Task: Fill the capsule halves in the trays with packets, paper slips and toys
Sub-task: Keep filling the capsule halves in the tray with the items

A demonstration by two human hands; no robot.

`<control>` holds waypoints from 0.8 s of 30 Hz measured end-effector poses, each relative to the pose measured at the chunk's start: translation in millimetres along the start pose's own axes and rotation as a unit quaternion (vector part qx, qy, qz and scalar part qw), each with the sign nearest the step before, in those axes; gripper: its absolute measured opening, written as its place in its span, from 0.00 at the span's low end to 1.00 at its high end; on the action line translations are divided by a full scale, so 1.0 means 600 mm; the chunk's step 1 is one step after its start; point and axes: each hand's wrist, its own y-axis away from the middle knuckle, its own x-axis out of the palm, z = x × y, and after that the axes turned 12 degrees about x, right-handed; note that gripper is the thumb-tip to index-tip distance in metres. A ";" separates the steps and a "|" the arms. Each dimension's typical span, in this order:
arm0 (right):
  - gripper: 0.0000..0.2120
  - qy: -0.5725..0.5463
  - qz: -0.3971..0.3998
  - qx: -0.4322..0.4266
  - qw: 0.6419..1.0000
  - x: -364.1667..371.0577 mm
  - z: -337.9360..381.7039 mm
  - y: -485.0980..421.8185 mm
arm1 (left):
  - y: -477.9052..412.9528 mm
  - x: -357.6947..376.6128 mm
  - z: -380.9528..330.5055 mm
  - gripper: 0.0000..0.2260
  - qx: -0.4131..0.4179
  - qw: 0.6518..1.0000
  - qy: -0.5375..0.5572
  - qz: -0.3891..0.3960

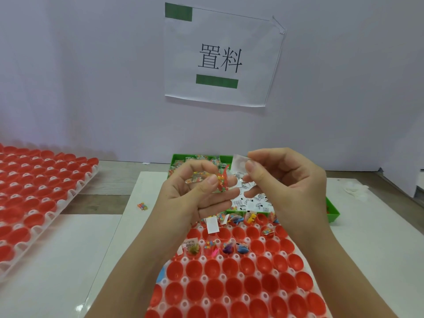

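Note:
A white tray of red capsule halves lies in front of me; several halves in its far rows hold packets, paper slips and small toys. Above the tray's far end my left hand grips a clear packet of coloured beads and a red toy. Just to the right, my right hand pinches a white paper slip between thumb and forefinger. Both hands hover over the green bin, which holds packets and printed slips.
A second white tray of empty red capsule halves sits at the left. One loose bead packet lies on the white mat left of my hands. A paper sign hangs on the wall behind. White crumpled material lies at the right.

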 end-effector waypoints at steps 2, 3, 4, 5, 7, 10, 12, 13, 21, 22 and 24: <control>0.09 0.010 0.009 0.002 1.000 0.000 -0.002 -0.005 | 0.001 0.001 0.002 0.04 -0.001 1.000 -0.015 0.013; 0.10 0.016 0.016 0.005 1.000 0.000 -0.003 -0.008 | 0.001 0.002 0.003 0.03 0.000 1.000 -0.023 0.016; 0.10 0.020 0.024 0.009 0.999 -0.001 -0.004 -0.011 | 0.001 0.002 0.004 0.03 0.003 0.999 -0.031 0.017; 0.10 0.023 0.033 0.012 0.999 -0.002 -0.005 -0.012 | 0.001 0.003 0.005 0.03 0.007 0.999 -0.039 0.017; 0.10 0.038 0.053 0.014 0.998 -0.005 -0.005 -0.015 | 0.001 0.001 0.006 0.02 0.012 0.998 -0.050 0.022; 0.11 0.080 0.091 0.031 0.992 -0.013 -0.003 -0.022 | 0.001 -0.001 0.006 0.02 0.017 0.996 -0.074 0.036; 0.10 0.106 0.133 0.058 0.984 -0.019 0.002 -0.030 | 0.000 -0.002 0.006 0.02 0.021 0.994 -0.094 0.042; 0.10 0.114 0.155 0.074 0.978 -0.023 0.004 -0.034 | 0.000 -0.002 0.006 0.02 0.022 0.994 -0.102 0.045; 0.14 0.127 0.212 0.127 0.960 -0.036 0.016 -0.046 | 0.002 -0.005 0.007 0.04 0.021 0.986 -0.148 0.073; 0.15 0.128 0.211 0.126 0.961 -0.036 0.016 -0.046 | 0.002 -0.005 0.007 0.05 0.020 0.984 -0.155 0.081; 0.16 0.139 0.217 0.125 0.958 -0.035 0.016 -0.045 | 0.003 -0.004 0.007 0.04 0.018 0.982 -0.163 0.094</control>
